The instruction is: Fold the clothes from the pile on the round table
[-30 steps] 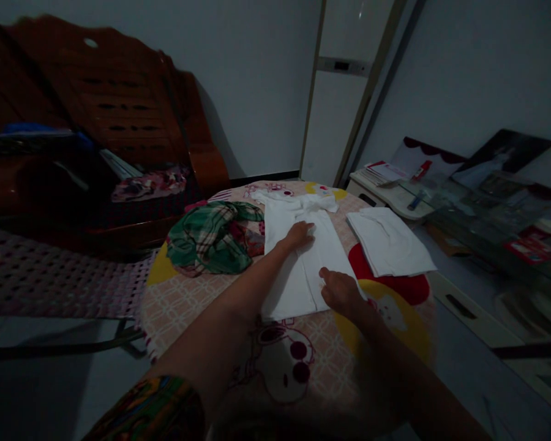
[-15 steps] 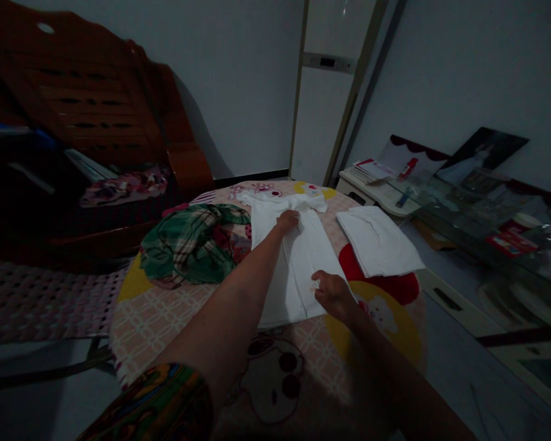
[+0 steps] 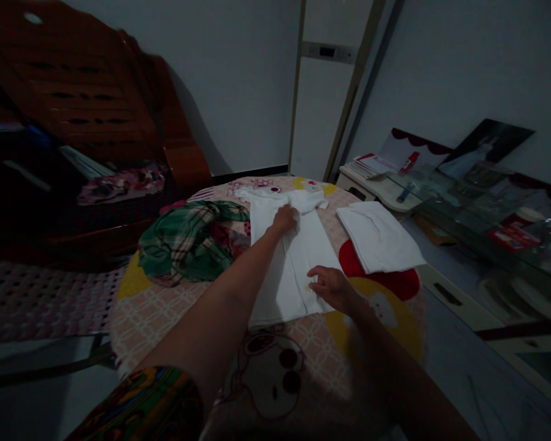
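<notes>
A white short-sleeved shirt (image 3: 275,288) lies lengthwise on the round table, its sleeves at the far end and a long crease down its front. Near the collar end, my left hand (image 3: 284,219) is closed, with a bit of the shirt's cloth at its fingertips. My right hand (image 3: 330,286) hovers at or just over the lower right of the shirt, thumb and forefinger curved with a gap between them; whether it touches the cloth is unclear. To the right sits a folded white garment (image 3: 379,237). A crumpled green plaid cloth (image 3: 190,242) is piled at the left.
A patterned cloth (image 3: 151,312) with cartoon figures covers the table. At the left stands a wooden bench (image 3: 80,98) with clothes on its seat. A glass-topped cabinet (image 3: 468,214) holding clutter runs along the right. A tall white unit (image 3: 324,110) stands behind.
The fingers of my right hand have loosened and straightened, moving slightly left. My left hand stays at the upper part of the shirt. The view has shifted slightly.
</notes>
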`<state>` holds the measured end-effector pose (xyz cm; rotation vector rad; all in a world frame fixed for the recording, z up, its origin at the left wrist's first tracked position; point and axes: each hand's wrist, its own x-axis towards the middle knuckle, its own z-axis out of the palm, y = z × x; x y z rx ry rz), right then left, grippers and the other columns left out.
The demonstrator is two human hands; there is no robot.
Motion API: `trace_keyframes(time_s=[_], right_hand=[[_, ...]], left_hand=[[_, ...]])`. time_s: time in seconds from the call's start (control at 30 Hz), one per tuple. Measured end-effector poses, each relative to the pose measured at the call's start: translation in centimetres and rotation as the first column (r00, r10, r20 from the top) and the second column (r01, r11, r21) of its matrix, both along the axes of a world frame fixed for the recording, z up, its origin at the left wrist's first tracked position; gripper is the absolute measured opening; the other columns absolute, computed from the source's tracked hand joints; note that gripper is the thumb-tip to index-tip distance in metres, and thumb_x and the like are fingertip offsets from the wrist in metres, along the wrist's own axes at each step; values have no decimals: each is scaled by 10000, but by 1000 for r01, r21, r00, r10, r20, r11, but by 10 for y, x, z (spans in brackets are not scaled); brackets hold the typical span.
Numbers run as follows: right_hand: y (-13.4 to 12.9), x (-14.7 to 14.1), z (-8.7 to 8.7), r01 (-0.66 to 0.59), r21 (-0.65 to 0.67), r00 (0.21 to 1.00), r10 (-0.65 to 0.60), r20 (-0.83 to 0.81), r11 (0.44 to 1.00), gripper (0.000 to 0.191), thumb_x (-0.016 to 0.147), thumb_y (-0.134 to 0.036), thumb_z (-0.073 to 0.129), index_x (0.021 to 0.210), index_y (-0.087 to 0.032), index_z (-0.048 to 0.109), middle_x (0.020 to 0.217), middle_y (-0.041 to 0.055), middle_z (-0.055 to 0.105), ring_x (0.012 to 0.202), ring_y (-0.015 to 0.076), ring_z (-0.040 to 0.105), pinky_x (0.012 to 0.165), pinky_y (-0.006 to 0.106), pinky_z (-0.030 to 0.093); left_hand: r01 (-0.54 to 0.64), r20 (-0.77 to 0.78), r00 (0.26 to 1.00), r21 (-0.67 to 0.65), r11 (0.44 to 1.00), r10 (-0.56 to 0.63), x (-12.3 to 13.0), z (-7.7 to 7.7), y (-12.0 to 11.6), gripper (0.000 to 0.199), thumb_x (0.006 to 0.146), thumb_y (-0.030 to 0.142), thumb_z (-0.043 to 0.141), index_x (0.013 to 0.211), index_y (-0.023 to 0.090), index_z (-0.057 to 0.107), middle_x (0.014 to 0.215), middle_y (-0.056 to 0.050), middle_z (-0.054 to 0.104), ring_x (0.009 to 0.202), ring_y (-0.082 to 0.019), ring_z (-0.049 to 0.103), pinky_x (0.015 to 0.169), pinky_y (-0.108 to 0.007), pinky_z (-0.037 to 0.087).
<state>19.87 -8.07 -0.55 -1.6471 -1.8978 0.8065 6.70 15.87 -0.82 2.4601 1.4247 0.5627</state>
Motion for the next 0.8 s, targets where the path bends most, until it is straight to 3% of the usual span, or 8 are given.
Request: trace_keyframes(time_s=[0.1, 0.17, 0.3, 0.4, 0.5, 0.57, 0.67, 0.8], right_hand=[[0, 1, 6, -15, -41, 998, 17, 52, 999, 59, 780, -190, 629, 808, -172, 677, 585, -37, 542, 558, 114, 472, 559, 232, 308], [0, 0, 8, -61, -74, 994, 67, 86, 995, 26, 760, -167, 641, 754, -177, 665, 573, -45, 534, 551, 107, 467, 556, 226, 306], [-3, 1, 8, -76, -50, 993, 80, 85, 996, 99, 771, -156, 634, 852, -182, 685, 570, -61, 532, 538, 104, 474, 550, 216, 324], [-7, 8, 12, -41, 1, 995, 41, 90, 999, 197, 789, -143, 601, 959, -168, 700, 583, -47, 565, 549, 119, 511, 561, 224, 364], [-19, 21, 16, -68, 75, 973, 49, 225, 995, 288, 773, -76, 528, 979, -157, 712, 751, 27, 680, 653, 144, 594, 648, 252, 440], [-30, 30, 15, -144, 129, 945, 97, 311, 981, 360, 751, -51, 510, 1035, -160, 704, 928, 73, 713, 790, 171, 642, 750, 288, 487], [-49, 34, 7, -298, 219, 899, 196, 392, 929, 467, 742, -59, 530, 1181, -165, 651, 1177, 125, 671, 1070, 229, 620, 918, 370, 502], [-65, 18, 4, -385, 236, 807, 201, 555, 892, 478, 785, -80, 522, 1247, -154, 621, 1303, 165, 600, 1168, 273, 557, 991, 448, 473]], left_hand=[[-38, 8, 999, 77, 996, 37, 4, -2, -23, 400, 867, 100, 507, 1252, 108, 616, 1428, -166, 546, 1365, -274, 453, 1128, -406, 388], [70, -38, 997, 75, 995, -67, 4, -5, -38, 397, 917, 167, 507, 1302, 113, 583, 1484, -172, 495, 1395, -260, 428, 1158, -397, 353], [273, -168, 946, -55, 960, -279, -3, -10, -59, 497, 951, 316, 533, 1414, 141, 491, 1560, -179, 401, 1444, -289, 377, 1182, -453, 308], [263, -149, 951, -68, 962, -270, -16, -4, -72, 599, 948, 345, 549, 1487, 130, 400, 1605, -189, 315, 1485, -289, 310, 1189, -429, 302], [277, -135, 952, -9, 961, -276, -38, 8, -97, 620, 912, 308, 603, 1474, 117, 422, 1607, -187, 311, 1480, -275, 321, 1180, -384, 324], [291, -149, 946, -4, 957, -288, -56, 17, -120, 531, 928, 289, 573, 1416, 98, 490, 1516, -194, 457, 1399, -260, 449, 1135, -355, 378], [314, -243, 916, -67, 947, -321, -79, 30, -159, 351, 960, 348, 517, 1195, 126, 653, 1173, -153, 699, 1127, -259, 648, 984, -358, 482], [391, -358, 832, -161, 906, -423, -95, 34, -205, 341, 924, 470, 547, 995, 180, 711, 970, -129, 728, 902, -269, 695, 791, -361, 526]])
